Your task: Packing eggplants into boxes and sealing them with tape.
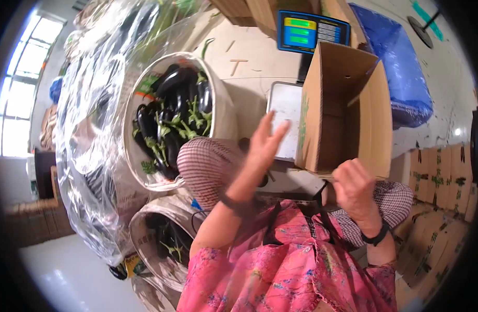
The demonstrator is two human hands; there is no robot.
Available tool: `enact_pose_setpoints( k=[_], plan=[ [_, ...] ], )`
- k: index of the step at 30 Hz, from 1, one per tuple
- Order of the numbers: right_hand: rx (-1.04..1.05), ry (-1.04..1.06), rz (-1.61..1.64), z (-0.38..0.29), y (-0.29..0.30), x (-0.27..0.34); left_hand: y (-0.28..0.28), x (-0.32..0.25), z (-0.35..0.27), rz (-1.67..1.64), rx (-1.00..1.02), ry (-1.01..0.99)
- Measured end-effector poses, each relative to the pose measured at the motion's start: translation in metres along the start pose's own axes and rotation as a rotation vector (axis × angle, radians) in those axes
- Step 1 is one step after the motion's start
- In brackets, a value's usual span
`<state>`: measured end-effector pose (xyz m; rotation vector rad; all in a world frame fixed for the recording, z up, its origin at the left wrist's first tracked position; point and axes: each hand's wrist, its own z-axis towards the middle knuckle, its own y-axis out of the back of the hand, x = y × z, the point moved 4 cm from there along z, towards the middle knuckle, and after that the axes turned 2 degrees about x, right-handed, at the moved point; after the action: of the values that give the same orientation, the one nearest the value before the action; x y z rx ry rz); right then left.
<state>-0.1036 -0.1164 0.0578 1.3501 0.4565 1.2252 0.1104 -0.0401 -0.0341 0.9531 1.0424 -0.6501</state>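
Note:
My left hand [265, 141] is raised, slightly blurred, with its fingers apart and nothing in them. It is over the left part of a weighing scale's pale platform [282, 102]. An open cardboard box [342, 113] rests over the platform's right part; no contents show inside. My right hand [354, 189] is curled into a loose fist at the box's near edge, and no object shows in it. Left of my left hand stands a round white woven container [228, 107] holding several dark purple eggplants [178, 84] with green stems.
A second woven container [139, 230] with eggplants stands nearer on the left, beside clear plastic sheeting [87, 136] over a heap. The scale's lit display [313, 33] rises behind the box. A blue plastic-covered bundle [403, 66] lies right; cardboard cartons [438, 179] line the near right.

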Motion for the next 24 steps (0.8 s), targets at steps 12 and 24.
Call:
enact_pose_setpoints(
  k=[12,24],
  plan=[
    [-0.153,-0.52,0.032,0.009,-0.041,-0.123,-0.042,0.044,0.017,-0.328,-0.029,0.416],
    [-0.093,-1.12,0.89,-0.084,-0.135,-0.286,-0.023,0.078,0.005,0.271,-0.213,0.288]
  ],
)
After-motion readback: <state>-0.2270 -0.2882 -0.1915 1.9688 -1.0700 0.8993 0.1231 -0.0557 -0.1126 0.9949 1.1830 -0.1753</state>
